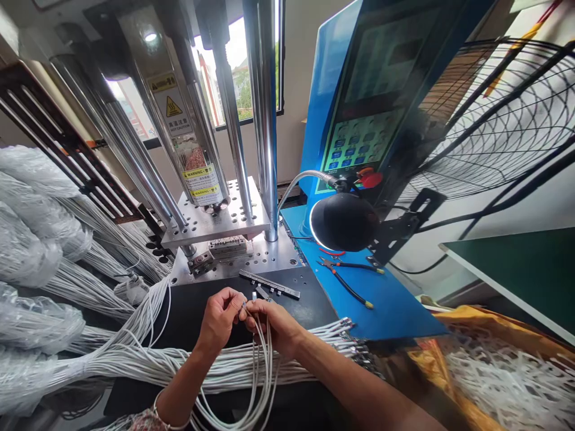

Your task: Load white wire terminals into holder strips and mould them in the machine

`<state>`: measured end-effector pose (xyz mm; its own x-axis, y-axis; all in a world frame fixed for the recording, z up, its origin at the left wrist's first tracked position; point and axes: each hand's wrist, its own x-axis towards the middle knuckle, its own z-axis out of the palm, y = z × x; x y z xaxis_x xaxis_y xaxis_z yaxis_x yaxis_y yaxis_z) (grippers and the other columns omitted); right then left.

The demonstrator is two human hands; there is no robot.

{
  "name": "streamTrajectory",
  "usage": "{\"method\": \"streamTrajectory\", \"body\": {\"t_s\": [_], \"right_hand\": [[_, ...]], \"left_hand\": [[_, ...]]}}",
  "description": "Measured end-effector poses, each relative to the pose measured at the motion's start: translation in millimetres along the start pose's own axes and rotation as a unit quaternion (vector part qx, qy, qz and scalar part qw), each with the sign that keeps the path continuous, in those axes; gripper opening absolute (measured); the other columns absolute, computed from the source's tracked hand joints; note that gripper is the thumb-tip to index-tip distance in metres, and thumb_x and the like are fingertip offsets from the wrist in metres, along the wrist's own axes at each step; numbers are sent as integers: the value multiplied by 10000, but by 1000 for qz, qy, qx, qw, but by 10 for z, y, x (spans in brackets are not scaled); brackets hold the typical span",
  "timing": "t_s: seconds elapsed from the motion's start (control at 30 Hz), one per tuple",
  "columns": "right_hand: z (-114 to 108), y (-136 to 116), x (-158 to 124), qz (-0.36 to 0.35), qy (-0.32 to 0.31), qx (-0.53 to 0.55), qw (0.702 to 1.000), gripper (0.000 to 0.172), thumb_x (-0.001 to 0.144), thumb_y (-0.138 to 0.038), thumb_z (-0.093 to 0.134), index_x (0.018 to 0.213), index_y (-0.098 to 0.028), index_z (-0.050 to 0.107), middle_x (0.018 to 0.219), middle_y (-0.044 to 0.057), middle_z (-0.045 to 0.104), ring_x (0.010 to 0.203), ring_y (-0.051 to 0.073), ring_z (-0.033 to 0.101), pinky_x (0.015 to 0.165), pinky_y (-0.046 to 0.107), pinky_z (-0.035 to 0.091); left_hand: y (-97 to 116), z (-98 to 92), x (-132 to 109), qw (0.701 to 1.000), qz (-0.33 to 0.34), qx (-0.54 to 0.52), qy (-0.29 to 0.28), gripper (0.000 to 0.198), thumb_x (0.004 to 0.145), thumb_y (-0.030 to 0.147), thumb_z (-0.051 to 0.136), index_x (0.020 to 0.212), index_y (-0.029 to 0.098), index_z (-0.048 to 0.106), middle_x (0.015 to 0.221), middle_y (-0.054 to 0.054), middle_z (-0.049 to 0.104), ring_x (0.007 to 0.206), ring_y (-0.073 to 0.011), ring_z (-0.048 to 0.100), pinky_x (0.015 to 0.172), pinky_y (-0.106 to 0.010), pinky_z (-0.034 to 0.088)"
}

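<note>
My left hand (221, 316) is closed in a pinch on the end of a thin white cable. Right beside it, my right hand (277, 326) is closed around several white cables (265, 365), which hang down in loops below it. The fingertips of both hands nearly meet, and small connector ends show between and just above them. Behind the hands lies a slim metal mould bar (269, 284) on the black work surface (202, 302). A thick bundle of white cables (224, 368) runs under both forearms, its metal connector ends (354, 344) to the right.
Ahead stands a moulding press with a steel plate (215, 224) and upright rods. Cutting pliers (345, 281) lie on the blue surface (386, 305), beneath a black lamp (345, 221). A fan (507, 120) and a sack of white scraps (507, 371) are at right; plastic-wrapped cable bundles (31, 251) at left.
</note>
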<state>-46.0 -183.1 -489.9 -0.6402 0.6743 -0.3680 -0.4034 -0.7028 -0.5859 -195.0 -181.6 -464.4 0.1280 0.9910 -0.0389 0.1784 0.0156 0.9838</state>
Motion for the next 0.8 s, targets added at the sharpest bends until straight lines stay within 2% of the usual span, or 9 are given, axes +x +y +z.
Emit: {"method": "streamTrajectory", "body": {"t_s": [0.17, 0.27, 0.37, 0.5, 0.67, 0.8], "right_hand": [[45, -34, -36, -17, 1, -1, 1000, 210, 649, -284, 659, 793, -132, 645, 592, -50, 458, 480, 52, 276, 453, 229, 136], [30, -18, -34, -39, -20, -4, 999, 252, 713, -347, 678, 827, -125, 647, 622, -52, 436, 484, 47, 233, 452, 230, 112], [-10, 19, -7, -49, -40, 9, 998, 269, 749, -382, 691, 839, -137, 625, 631, -58, 410, 486, 47, 211, 452, 228, 107], [-18, 36, 8, -22, -58, 35, 997, 272, 737, -383, 712, 799, -152, 582, 631, -65, 392, 490, 50, 181, 445, 225, 96], [16, 21, -18, -10, -76, 45, 996, 241, 765, -347, 690, 779, -138, 572, 621, -57, 379, 492, 50, 196, 435, 215, 91], [9, 19, -21, 7, -82, 59, 995, 233, 764, -336, 683, 758, -137, 563, 618, -58, 377, 484, 48, 186, 428, 212, 99]], "left_hand": [[5, -23, 20, 999, -9, 8, 32, 330, 842, 448, 627, 715, 143, 631, 570, 17, 544, 521, -91, 442, 512, -199, 370], [28, -40, 17, 998, -29, -5, 50, 346, 838, 449, 627, 679, 142, 610, 572, 13, 546, 526, -92, 448, 514, -199, 379], [50, -55, 1, 998, -46, -20, 39, 347, 837, 467, 621, 731, 137, 637, 603, 2, 569, 542, -100, 480, 503, -198, 387], [41, -72, -22, 997, -59, -44, 22, 352, 844, 477, 613, 811, 131, 664, 658, -2, 578, 555, -96, 496, 497, -192, 391], [4, -86, -31, 993, -69, -96, -4, 329, 855, 455, 616, 777, 136, 622, 645, 8, 557, 547, -82, 467, 506, -185, 380], [5, -70, -29, 993, -68, -94, -3, 332, 854, 457, 621, 750, 142, 598, 623, 17, 545, 536, -82, 453, 502, -188, 377]]}}
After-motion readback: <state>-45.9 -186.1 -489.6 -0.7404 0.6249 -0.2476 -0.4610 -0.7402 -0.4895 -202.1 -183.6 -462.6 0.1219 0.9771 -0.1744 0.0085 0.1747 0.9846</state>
